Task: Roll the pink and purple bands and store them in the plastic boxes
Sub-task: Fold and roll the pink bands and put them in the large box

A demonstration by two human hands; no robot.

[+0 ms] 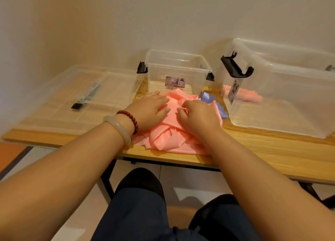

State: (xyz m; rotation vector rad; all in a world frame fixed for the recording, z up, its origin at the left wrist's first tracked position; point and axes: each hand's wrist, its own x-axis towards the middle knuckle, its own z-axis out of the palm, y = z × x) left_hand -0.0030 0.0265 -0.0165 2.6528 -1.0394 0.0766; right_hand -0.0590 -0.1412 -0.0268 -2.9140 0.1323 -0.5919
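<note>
Two clear plastic storage boxes stand open at the back of the light wooden table (272, 150): the small clear box (163, 74) with two black clasps sits straight ahead of me, and the large clear box (281, 114) with a raised black latch stands just beside it on the right. Through the large box's wall I can see rolled pink bands (243, 94) lying on its floor, too blurred to count. To the left, a clear plastic lid with a black strip (85, 97) lies flat; whether a second lid overlaps it I cannot tell. In front of the small box is one crumpled heap of loose pink bands (172, 137), reaching to the near table edge, with crumpled purple band material (213, 103) touching its right side, between the heap and the large box. My left hand (150, 112) rests flat on the heap's left top, fingers nearly straight and spread, grasping nothing. My right hand (197, 115) is on the heap's right top, fingers curled down into the pink folds; whether they pinch one I cannot tell. My left wrist carries two bracelets: a dark red bead bracelet (129, 120) and a pale smooth bangle (117, 129).
</note>
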